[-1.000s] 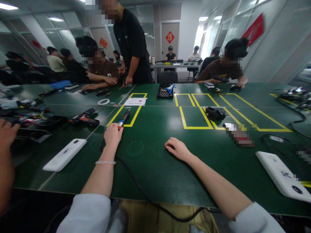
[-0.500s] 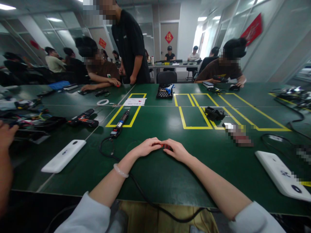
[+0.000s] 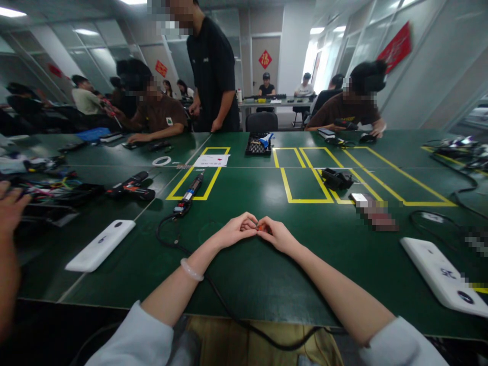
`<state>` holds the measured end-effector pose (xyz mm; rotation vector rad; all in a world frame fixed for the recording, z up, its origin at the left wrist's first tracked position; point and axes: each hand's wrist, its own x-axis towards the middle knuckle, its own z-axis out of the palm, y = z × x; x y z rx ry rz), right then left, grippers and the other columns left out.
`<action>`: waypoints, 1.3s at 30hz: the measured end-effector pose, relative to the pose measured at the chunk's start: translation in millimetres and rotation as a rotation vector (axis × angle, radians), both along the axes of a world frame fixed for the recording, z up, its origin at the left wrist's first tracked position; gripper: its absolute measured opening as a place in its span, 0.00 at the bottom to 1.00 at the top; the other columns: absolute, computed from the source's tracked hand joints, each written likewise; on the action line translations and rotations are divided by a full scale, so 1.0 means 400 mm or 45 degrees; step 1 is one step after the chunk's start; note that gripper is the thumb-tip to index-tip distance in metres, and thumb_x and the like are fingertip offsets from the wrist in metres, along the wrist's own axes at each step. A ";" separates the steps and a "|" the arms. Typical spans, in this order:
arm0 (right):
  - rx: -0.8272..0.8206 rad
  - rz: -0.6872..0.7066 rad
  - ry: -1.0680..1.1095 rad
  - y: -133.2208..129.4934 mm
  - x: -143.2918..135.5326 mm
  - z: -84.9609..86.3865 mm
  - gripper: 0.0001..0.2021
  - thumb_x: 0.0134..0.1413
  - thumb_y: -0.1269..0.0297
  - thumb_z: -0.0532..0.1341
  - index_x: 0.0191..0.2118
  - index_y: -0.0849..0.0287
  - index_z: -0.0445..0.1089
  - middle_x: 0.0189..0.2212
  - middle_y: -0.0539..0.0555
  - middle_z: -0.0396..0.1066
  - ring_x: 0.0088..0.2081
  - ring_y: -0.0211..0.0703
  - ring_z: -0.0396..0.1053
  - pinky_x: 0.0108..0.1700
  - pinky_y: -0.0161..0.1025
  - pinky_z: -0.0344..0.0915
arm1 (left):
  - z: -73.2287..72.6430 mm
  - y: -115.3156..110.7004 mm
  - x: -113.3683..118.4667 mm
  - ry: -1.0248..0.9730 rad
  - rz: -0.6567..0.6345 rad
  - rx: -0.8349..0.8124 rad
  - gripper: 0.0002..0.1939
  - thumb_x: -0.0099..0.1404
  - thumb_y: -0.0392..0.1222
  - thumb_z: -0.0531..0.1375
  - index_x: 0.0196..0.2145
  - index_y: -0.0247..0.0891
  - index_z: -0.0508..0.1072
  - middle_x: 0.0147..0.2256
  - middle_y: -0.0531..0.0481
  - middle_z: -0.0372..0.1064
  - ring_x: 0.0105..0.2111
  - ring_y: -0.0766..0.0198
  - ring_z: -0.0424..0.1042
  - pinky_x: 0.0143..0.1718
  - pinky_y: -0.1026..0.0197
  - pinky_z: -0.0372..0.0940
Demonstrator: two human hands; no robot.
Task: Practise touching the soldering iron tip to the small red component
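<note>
Both hands meet fingertip to fingertip over the green table [image 3: 236, 284], near its middle. My right hand [image 3: 277, 235] is closed round a small red and black object [image 3: 263, 228], mostly covered by the fingers. My left hand [image 3: 237, 230] has its fingers curled and touches the right fingertips; what it grips, if anything, is hidden. Left of the hands lies a slim electric screwdriver [image 3: 188, 194], its cable running under the left forearm to the table's front edge. Yellow tape outlines [image 3: 310, 201] mark the table beyond.
White cases [image 3: 101, 246] [image 3: 444, 274] lie at left and right. A cordless drill [image 3: 131, 187], a black bit tray [image 3: 258, 144] and a black device [image 3: 337, 179] are farther back. Another person's hand [image 3: 11, 208] is at far left; a person stands across the table.
My left fingers have curled in more, and the red object now shows mainly at my right fingertips. Across the table, the standing person has shifted right and a seated person has raised an arm.
</note>
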<state>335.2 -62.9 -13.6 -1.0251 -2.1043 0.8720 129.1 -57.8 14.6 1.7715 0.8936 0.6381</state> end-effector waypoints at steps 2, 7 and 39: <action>-0.059 -0.020 0.035 0.005 0.003 -0.003 0.07 0.60 0.61 0.59 0.38 0.60 0.67 0.27 0.49 0.69 0.27 0.36 0.63 0.30 0.32 0.58 | 0.006 -0.004 0.004 0.048 0.014 0.095 0.16 0.63 0.47 0.61 0.44 0.36 0.67 0.40 0.47 0.71 0.40 0.63 0.71 0.43 0.60 0.64; -0.141 -0.031 0.086 0.012 0.007 -0.005 0.14 0.63 0.57 0.55 0.31 0.60 0.68 0.23 0.48 0.69 0.25 0.35 0.63 0.31 0.32 0.57 | 0.012 -0.013 0.014 0.132 0.030 0.218 0.13 0.65 0.46 0.59 0.44 0.37 0.68 0.37 0.49 0.73 0.38 0.63 0.73 0.42 0.62 0.64; 0.115 -0.020 0.164 0.002 -0.003 0.000 0.09 0.55 0.67 0.61 0.42 0.58 0.66 0.35 0.51 0.68 0.32 0.36 0.65 0.35 0.34 0.63 | -0.004 -0.005 -0.001 0.180 0.089 0.264 0.12 0.66 0.47 0.56 0.42 0.37 0.69 0.37 0.49 0.73 0.37 0.64 0.72 0.40 0.63 0.64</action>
